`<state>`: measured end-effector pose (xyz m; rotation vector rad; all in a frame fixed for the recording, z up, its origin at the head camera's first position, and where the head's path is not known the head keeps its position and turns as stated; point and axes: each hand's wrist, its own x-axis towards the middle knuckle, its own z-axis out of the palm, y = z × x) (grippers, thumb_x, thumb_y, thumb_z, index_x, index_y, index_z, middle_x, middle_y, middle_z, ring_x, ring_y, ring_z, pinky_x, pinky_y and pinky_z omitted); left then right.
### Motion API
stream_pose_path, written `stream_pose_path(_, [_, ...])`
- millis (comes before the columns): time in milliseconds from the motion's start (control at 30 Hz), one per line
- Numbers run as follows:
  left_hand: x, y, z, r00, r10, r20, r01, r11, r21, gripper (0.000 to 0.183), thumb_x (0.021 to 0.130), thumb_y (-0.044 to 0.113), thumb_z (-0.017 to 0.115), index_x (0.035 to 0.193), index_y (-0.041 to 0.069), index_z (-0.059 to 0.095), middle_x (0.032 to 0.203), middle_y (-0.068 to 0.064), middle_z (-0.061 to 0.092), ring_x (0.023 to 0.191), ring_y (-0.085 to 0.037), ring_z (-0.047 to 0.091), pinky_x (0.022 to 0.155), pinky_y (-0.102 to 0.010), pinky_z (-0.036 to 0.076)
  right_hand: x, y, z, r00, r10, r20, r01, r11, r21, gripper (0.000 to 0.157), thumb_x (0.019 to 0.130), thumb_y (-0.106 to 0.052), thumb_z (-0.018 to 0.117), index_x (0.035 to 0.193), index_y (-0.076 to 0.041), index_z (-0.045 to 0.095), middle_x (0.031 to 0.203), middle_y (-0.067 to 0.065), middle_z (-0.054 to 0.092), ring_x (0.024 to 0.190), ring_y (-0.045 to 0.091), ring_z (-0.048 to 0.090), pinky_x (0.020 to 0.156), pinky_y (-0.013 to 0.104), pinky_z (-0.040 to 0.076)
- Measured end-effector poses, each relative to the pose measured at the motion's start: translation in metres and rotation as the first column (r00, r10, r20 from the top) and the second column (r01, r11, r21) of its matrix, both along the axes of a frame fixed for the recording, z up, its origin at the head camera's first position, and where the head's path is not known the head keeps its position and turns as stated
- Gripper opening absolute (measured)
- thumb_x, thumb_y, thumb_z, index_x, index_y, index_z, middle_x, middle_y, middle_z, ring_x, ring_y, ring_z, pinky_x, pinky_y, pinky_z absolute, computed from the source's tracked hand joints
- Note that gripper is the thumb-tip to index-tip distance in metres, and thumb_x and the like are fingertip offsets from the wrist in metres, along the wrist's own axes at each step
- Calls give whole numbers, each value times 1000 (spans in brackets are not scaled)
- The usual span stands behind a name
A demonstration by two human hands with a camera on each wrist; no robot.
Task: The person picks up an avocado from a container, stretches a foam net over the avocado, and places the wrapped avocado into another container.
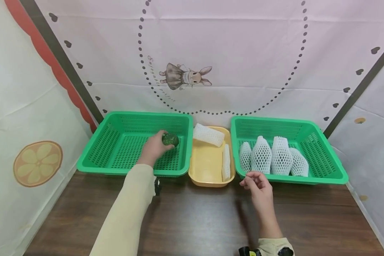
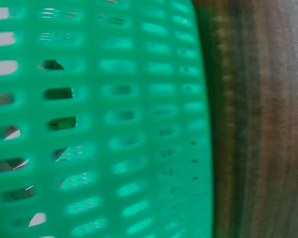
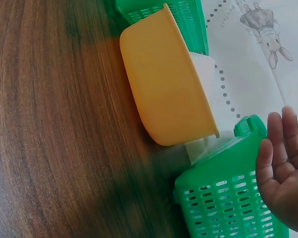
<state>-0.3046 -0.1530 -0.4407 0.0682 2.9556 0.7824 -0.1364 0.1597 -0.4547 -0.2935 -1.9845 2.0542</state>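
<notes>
In the head view, my left hand [image 1: 154, 147] reaches into the left green basket [image 1: 115, 141] and grips a dark green, mottled, rounded fruit or vegetable [image 1: 170, 140] between thumb and fingers. Slivers of dark green show through the slots of that basket's wall [image 2: 94, 106] in the left wrist view, which hides the hand. My right hand [image 1: 259, 188] hovers by the front rim of the right green basket [image 1: 326, 174], fingers loosely bent and holding nothing. Several pieces in white foam nets [image 1: 261, 156] stand in that basket, just beyond the right fingertips.
Between the baskets sits a yellow tray [image 1: 206, 167]. One white foam net [image 1: 208, 135] lies across its back and another [image 1: 226, 163] along its right side. Dark wooden table [image 1: 195, 220] extends in front; printed cloth [image 1: 230, 53] hangs behind and at both sides.
</notes>
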Motion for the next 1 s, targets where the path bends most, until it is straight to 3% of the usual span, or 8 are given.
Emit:
stream_pose_path(267, [11, -2, 36, 988, 63, -139, -41, 987, 156, 68, 84, 39, 67, 141, 17, 36, 141, -14, 35, 126, -34, 37, 95, -54, 36, 0, -1, 3, 1000, -5, 27, 4, 1000, 15, 8, 91, 2, 51, 98, 7, 52, 70, 0, 60, 69, 11, 60, 66, 24, 49])
stream_pose_path(533, [41, 3, 58, 961, 94, -261, -25, 966, 258, 69, 82, 46, 66, 139, 18, 40, 137, -13, 38, 123, -33, 40, 93, -54, 38, 1, -3, 6, 1000, -2, 21, 2, 1000, 7, 9, 91, 2, 51, 98, 8, 52, 69, 0, 60, 68, 11, 60, 66, 24, 49])
stream_pose_path(767, [72, 11, 63, 942, 84, -324, 14, 957, 290, 70, 81, 51, 64, 139, 20, 41, 135, -13, 39, 103, -28, 50, 77, -43, 46, 2, -3, 7, 1000, 5, 19, -5, 1000, -4, 10, 91, 2, 53, 98, 9, 52, 70, 0, 60, 69, 11, 60, 66, 24, 49])
stream_pose_path(1000, [87, 14, 54, 940, 81, -331, 19, 957, 289, 68, 81, 50, 64, 138, 20, 42, 130, -13, 41, 92, -26, 51, 71, -39, 47, 4, -5, 6, 999, 8, 33, -7, 1000, -6, 10, 90, 2, 53, 99, 8, 52, 71, 1, 60, 69, 11, 60, 67, 24, 49])
